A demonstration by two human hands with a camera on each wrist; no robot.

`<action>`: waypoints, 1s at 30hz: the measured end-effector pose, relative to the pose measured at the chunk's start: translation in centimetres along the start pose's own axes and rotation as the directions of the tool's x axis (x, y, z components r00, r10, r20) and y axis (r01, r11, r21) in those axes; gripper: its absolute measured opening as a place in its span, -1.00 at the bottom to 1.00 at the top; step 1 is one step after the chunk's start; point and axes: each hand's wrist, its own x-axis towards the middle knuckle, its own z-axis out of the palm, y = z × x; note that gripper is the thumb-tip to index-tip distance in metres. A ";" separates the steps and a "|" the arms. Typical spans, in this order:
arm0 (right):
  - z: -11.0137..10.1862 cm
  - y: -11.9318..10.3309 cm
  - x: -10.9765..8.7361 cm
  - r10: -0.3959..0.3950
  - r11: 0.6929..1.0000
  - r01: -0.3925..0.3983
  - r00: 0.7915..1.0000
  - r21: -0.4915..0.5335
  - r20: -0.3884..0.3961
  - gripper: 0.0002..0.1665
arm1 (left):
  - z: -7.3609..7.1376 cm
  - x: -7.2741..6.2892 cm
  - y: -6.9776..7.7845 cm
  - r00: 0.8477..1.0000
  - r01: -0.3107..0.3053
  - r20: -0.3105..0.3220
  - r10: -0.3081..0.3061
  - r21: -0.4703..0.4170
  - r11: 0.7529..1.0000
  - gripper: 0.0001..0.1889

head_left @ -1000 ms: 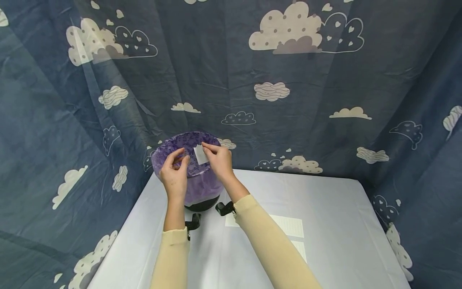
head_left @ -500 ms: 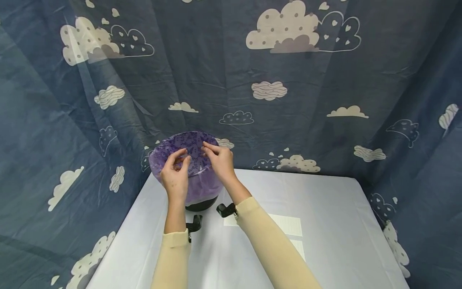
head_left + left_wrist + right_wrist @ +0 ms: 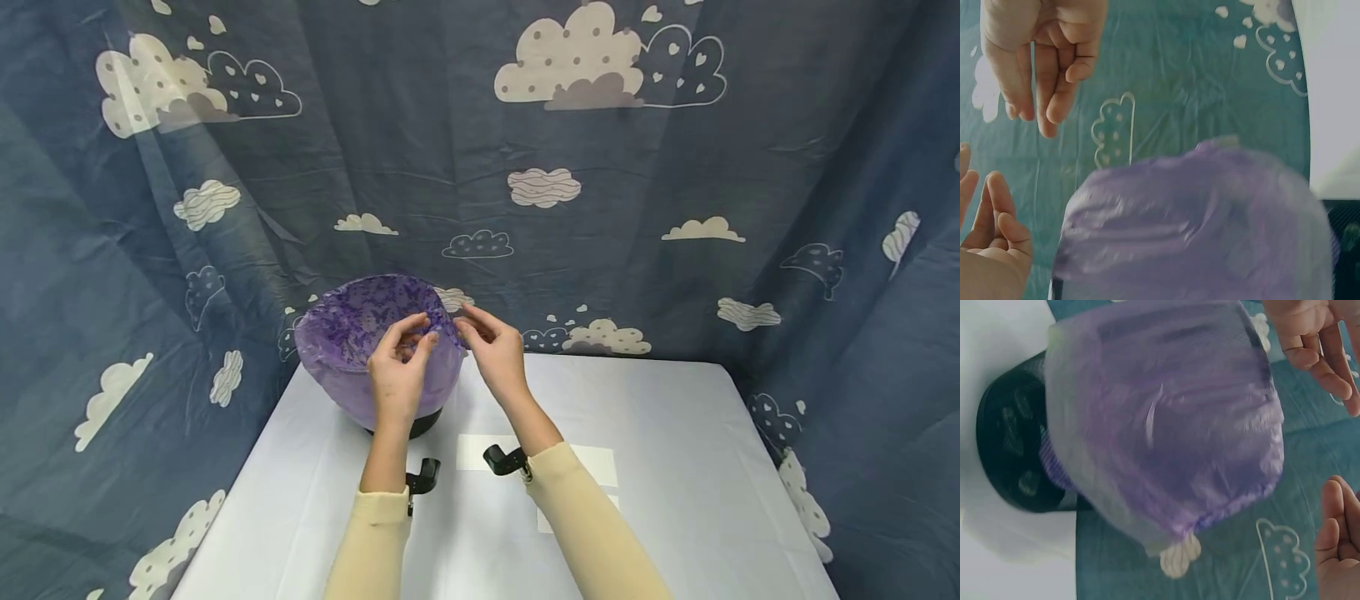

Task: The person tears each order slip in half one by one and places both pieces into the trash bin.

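Note:
A bin (image 3: pixel 1007 437) with a dark base stands at the back left of the table, lined with a purple plastic bag (image 3: pixel 330 367) folded over its rim. My left hand (image 3: pixel 397 371) hovers in front of the bag's right side in the head view, fingers loosely bent and holding nothing. Just right of the bag is my right hand (image 3: pixel 495 350), also holding nothing, its fingertips pointing towards the left hand. Both wrist views show the left hand (image 3: pixel 1313 337) and right hand (image 3: pixel 1047 50) apart from the bag. The bin's bottom inside is hidden.
Pale paper pieces (image 3: pixel 480 452) lie on the white table (image 3: pixel 667 433), partly covered by the right forearm. A blue curtain (image 3: pixel 420 150) with cloud prints hangs behind and at both sides. Each wrist carries a black camera mount (image 3: pixel 423 477).
A white piece of paper left the right hand over the bag's mouth and is out of sight now. Both hands have moved right, away from above the bag's opening.

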 end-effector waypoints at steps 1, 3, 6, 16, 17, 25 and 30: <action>-0.4 0.1 -0.2 -0.003 1.000 0.003 1.000 -0.004 0.000 -0.58 | 0.2 -0.2 0.0 1.000 0.005 0.018 -0.005 -0.002 1.000 -0.68; -1.0 0.2 -0.6 -0.012 1.000 0.011 1.000 -0.006 -0.013 -0.60 | 0.5 -0.5 0.0 0.999 -0.003 0.047 0.003 -0.005 1.000 -0.66; -2.0 0.5 -1.3 -0.022 1.000 0.022 0.999 -0.012 -0.027 -0.60 | 0.9 -1.1 -0.2 0.996 -0.021 0.081 0.022 -0.017 1.000 -0.65; -5.6 2.3 -5.3 0.000 0.997 -0.006 0.997 -0.078 -0.077 -0.63 | 2.9 -3.9 -1.0 0.986 -0.008 0.167 0.009 -0.011 1.000 -0.62; -6.0 2.6 -5.7 0.000 0.996 -0.006 0.997 -0.086 -0.078 -0.63 | 3.1 -4.3 -1.1 0.986 -0.003 0.168 0.006 -0.015 1.000 -0.62; -9.6 5.4 -9.3 0.042 0.987 -0.053 0.996 -0.153 -0.072 -0.64 | 4.4 -7.0 -2.3 0.980 0.066 0.192 -0.059 -0.027 0.997 -0.63; -11.3 6.7 -11.6 0.090 0.974 -0.110 0.991 -0.201 -0.104 -0.65 | 4.8 -8.4 -3.3 0.976 0.062 0.209 -0.059 -0.008 0.998 -0.64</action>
